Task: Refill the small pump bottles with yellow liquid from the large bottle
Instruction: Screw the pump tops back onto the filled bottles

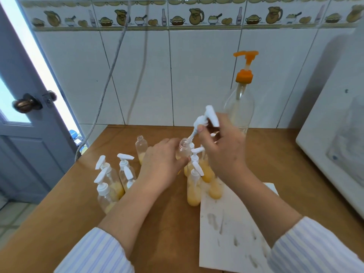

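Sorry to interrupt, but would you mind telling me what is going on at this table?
A person is refilling small pump bottles on a wooden table. The left hand grips an open small bottle, while the right hand holds its white pump tilted, the tube tip at the bottle's mouth. Capped bottles holding yellow liquid stand around; another uncapped bottle stands behind. The large bottle with the orange pump stands at the wall and looks nearly empty.
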